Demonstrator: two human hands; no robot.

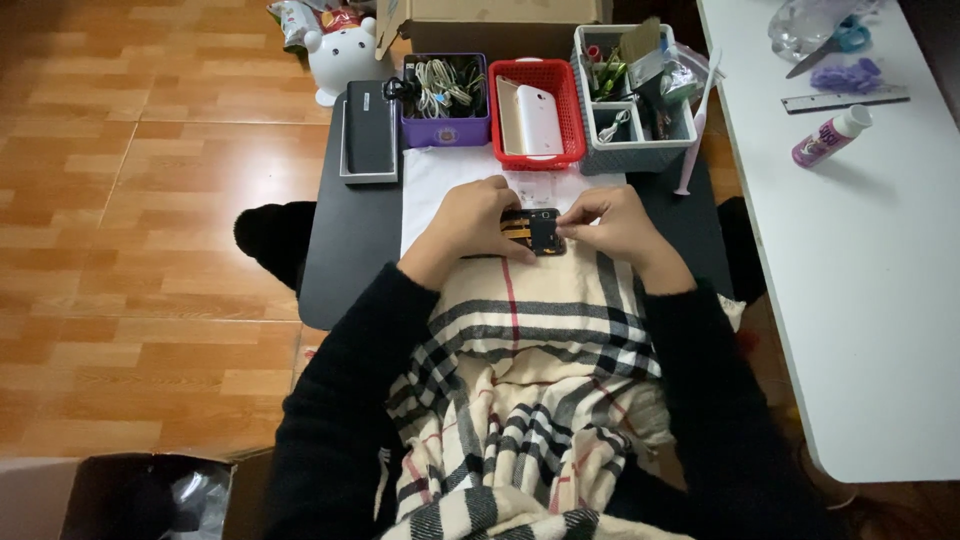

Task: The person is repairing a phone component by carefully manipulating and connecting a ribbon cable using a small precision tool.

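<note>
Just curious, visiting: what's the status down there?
Left hand holds opened phone. Right hand pinches its edge. Plaid scarf close below; baskets beyond, apart.

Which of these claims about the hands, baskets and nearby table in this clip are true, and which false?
1. Both hands hold the opened phone: left hand, right hand. True.
2. The red basket holds coiled cables. False: it holds a white phone; the cables lie in the purple basket.
3. A plaid scarf covers the lap. True.
4. The white table stands on the person's left. False: it stands on the right.
5. Scissors lie on the white table. True.
</note>
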